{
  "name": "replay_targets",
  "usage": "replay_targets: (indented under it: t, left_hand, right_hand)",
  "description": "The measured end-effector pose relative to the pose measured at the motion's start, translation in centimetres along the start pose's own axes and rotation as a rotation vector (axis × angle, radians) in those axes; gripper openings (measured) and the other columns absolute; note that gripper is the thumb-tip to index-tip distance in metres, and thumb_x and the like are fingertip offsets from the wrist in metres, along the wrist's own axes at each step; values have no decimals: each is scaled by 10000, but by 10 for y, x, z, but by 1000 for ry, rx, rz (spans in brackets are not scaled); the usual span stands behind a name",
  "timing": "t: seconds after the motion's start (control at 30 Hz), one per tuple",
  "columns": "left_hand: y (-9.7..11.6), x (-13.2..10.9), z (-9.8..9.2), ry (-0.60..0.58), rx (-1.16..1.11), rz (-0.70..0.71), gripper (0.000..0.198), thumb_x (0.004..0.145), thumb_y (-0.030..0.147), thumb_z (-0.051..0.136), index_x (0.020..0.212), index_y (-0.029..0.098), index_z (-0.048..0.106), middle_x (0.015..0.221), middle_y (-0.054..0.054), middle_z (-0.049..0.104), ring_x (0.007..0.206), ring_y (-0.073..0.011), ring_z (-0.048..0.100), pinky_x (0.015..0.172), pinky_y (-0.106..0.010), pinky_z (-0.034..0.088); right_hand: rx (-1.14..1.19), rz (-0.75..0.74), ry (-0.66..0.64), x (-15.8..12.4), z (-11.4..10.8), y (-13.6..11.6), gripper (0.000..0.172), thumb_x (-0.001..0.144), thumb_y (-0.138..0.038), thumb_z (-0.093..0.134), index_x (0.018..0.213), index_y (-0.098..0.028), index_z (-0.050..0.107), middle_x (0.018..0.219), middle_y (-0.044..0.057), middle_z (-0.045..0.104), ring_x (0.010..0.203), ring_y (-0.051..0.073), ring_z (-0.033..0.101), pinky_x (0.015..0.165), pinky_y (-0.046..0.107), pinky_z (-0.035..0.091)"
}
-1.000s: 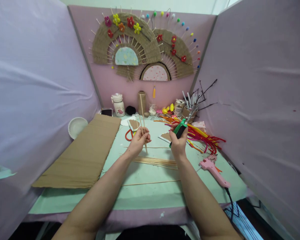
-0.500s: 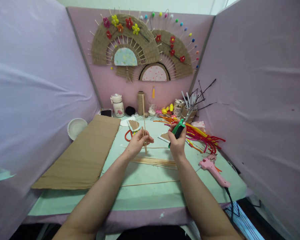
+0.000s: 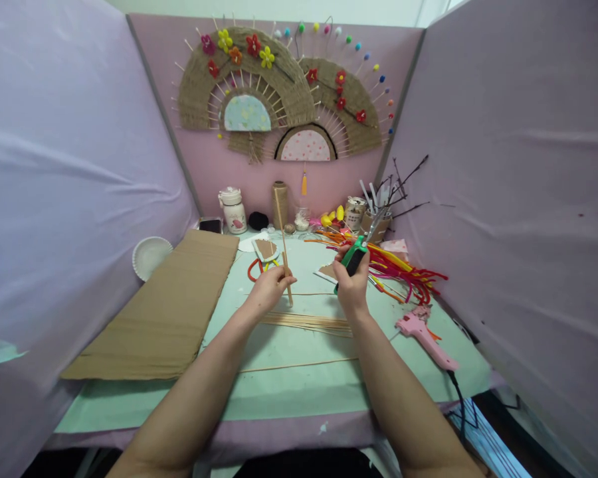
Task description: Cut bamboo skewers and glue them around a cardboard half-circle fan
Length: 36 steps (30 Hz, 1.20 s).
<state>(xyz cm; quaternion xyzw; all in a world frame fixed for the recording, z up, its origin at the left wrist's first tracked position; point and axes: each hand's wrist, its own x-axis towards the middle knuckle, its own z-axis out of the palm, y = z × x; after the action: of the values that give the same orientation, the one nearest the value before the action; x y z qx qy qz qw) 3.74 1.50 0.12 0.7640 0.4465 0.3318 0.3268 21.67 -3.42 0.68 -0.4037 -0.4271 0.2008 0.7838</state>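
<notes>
My left hand [image 3: 270,289] pinches a few thin bamboo sticks [image 3: 284,240] above the middle of the table. One stick is much longer than the rest and rises steeply, leaning left at its top; the lower ends point down. My right hand [image 3: 353,282] is wrapped round the green and black handles of a pair of scissors [image 3: 351,257], whose metal blades point up and away to the right. Below my hands lies a bundle of bamboo sticks [image 3: 309,322] on the green tablecloth. Nearer me is a single stick [image 3: 299,366].
A cardboard sheet [image 3: 164,312] covers the left side, beside a white bowl [image 3: 152,257]. Pipe cleaners [image 3: 413,271] and a pink glue gun [image 3: 426,338] with a cord lie right. Jars, a twine spool [image 3: 280,204] and a twig holder [image 3: 375,227] line the back, below decorated fans [image 3: 249,73].
My left hand's outer fingers, stretched out before, are now drawn in, and the long stick leans more to the left. My right hand still holds the scissors in nearly the same place.
</notes>
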Motion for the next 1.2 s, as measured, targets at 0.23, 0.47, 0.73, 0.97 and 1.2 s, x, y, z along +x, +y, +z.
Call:
replay_targets:
  t: [0.23, 0.47, 0.73, 0.97, 1.2]
  left_hand:
    - [7, -5, 0, 8, 69, 50, 122, 812, 298, 568, 760, 204, 627, 712, -13, 677, 698, -172, 635, 669, -283, 531]
    - [4, -3, 2, 8, 65, 4, 128, 821, 277, 548, 821, 201, 651, 751, -18, 722, 742, -174, 673, 705, -280, 542]
    - [9, -6, 4, 34, 55, -21, 132, 827, 255, 524, 832, 203, 645, 774, -28, 736, 752, -188, 693, 704, -291, 541]
    - [13, -6, 4, 28, 85, -81, 188, 841, 267, 510, 851, 182, 677, 793, -53, 746, 781, -203, 699, 720, -301, 536]
    - [14, -7, 8, 43, 107, -66, 217, 846, 253, 496, 892, 165, 688, 818, -56, 743, 818, -207, 702, 760, -311, 529]
  right_hand:
    - [-2, -3, -4, 0, 0, 0, 357, 721, -243, 620, 1040, -264, 462, 982, -8, 515, 814, 114, 517, 787, 294, 464]
    - [-2, -8, -11, 0, -1, 1, 381, 716, -251, 624, 1062, -269, 467, 986, -8, 515, 817, 121, 516, 808, 315, 458]
    - [-55, -24, -30, -1, -1, 1, 356, 740, -261, 607, 1065, -266, 462, 992, -4, 510, 834, 125, 519, 826, 316, 459]
    - [-36, -26, -36, -1, -1, 1, 361, 747, -234, 607, 1078, -263, 467, 990, -6, 513, 835, 123, 518, 840, 321, 449]
    - [-40, -31, -37, -1, -1, 0, 348, 744, -229, 613, 1056, -263, 464, 985, -8, 517, 832, 121, 524, 841, 314, 449]
